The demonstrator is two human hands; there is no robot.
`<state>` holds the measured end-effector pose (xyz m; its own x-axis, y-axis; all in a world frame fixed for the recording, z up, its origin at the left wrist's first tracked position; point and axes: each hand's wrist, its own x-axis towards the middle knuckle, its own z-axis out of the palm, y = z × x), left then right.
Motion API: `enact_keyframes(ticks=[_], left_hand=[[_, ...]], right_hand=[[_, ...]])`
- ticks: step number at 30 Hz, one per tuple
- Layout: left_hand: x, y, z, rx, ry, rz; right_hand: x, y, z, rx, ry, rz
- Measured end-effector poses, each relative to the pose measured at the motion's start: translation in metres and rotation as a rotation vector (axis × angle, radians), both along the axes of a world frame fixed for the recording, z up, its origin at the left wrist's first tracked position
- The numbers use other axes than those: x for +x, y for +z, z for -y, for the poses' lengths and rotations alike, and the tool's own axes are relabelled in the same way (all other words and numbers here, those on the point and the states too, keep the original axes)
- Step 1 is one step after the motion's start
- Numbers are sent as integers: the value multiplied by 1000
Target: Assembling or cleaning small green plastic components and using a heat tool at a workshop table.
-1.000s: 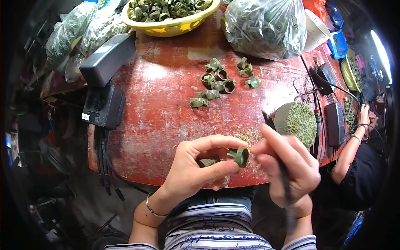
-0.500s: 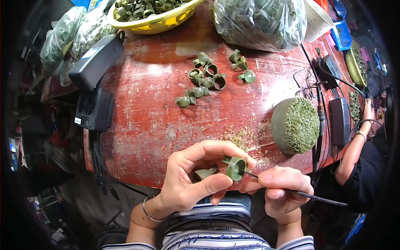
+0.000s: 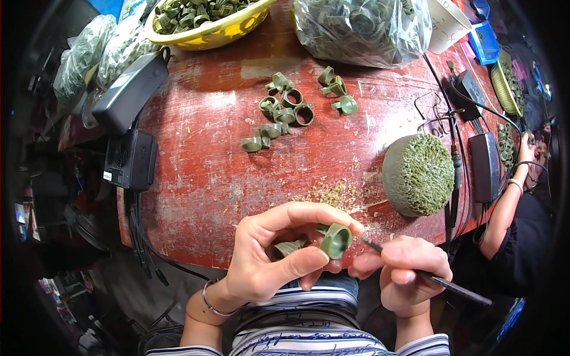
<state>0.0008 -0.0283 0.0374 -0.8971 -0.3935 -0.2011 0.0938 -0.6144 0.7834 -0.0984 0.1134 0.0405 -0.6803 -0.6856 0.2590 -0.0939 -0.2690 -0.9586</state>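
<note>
My left hand [image 3: 261, 249] pinches a green wax ring [image 3: 336, 241] between thumb and fingertips, its hollow oval face turned toward my right. A second green ring [image 3: 290, 247] is tucked in the curl of the same hand, partly covered by the fingers. My right hand [image 3: 412, 270] grips a thin dark carving tool [image 3: 454, 289] like a pencil. The tool's narrow tip lies just right of the pinched ring, near my left index fingertip and apart from the hollow. Several more green rings [image 3: 285, 114] lie grouped farther back on the red table [image 3: 196, 196].
A round block with a rough green top [image 3: 426, 175] stands at the right, with cables and black adapters [image 3: 484, 166] beyond it. Behind are a yellow basket [image 3: 219, 35] of rings and a filled plastic bag [image 3: 362, 32]. Another person's arm [image 3: 504, 207] is at far right.
The carving tool's tip has come out of the ring's hollow, as my right hand moved slightly right. My left hand keeps its hold. The whole view has shifted a little.
</note>
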Motion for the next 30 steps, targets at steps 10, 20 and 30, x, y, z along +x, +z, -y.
enact_keyframes(ticks=[10, 20, 30], left_hand=[[1, -3, 0, -325, 73, -36], [4, -2, 3, -234, 3, 28], [0, -7, 0, -242, -36, 46]], right_hand=[[-3, 0, 2, 97, 58, -184], [-2, -5, 1, 29, 127, -54], [-11, -4, 9, 34, 117, -295]])
